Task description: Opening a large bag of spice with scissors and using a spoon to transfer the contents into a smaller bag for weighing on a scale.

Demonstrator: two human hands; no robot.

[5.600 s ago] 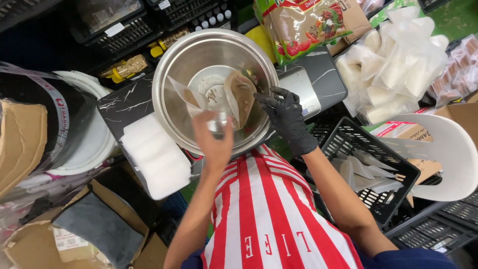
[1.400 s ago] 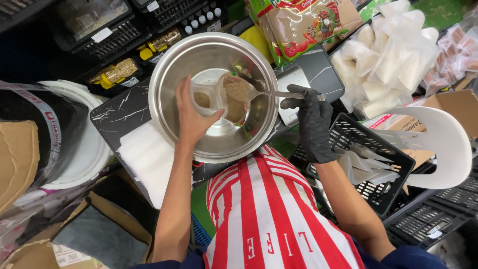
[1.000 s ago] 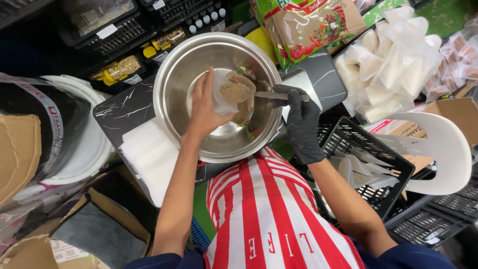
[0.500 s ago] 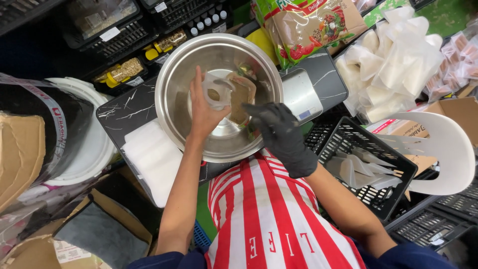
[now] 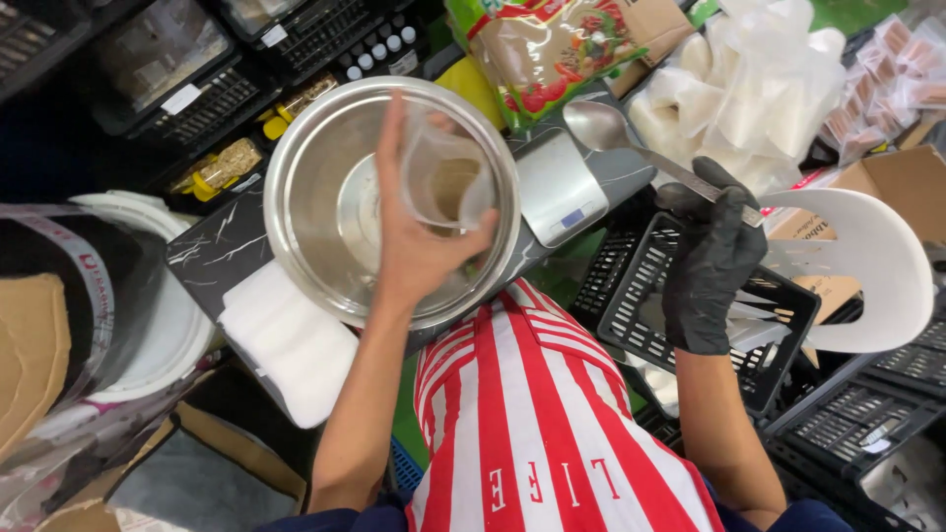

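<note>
left hand (image 5: 419, 251) grips bag (image 5: 443, 182) over bowl (image 5: 325, 212) | right hand (image 5: 709, 261) pinches empty spoon (image 5: 631, 143) at 3 o'clock | bag part-filled, still unsealed

**Hidden, Cut Off and Blurred**

The left hand (image 5: 419, 246) hid the near side of the pouch (image 5: 443, 182), whose brown contents were too blurred to identify. The bowl (image 5: 315, 197) hid most of the dark board (image 5: 212, 251) under it. The printed bag (image 5: 552, 44) at far was cut off by the top edge. The right crates (image 5: 857, 433) ran off the frame.
</note>
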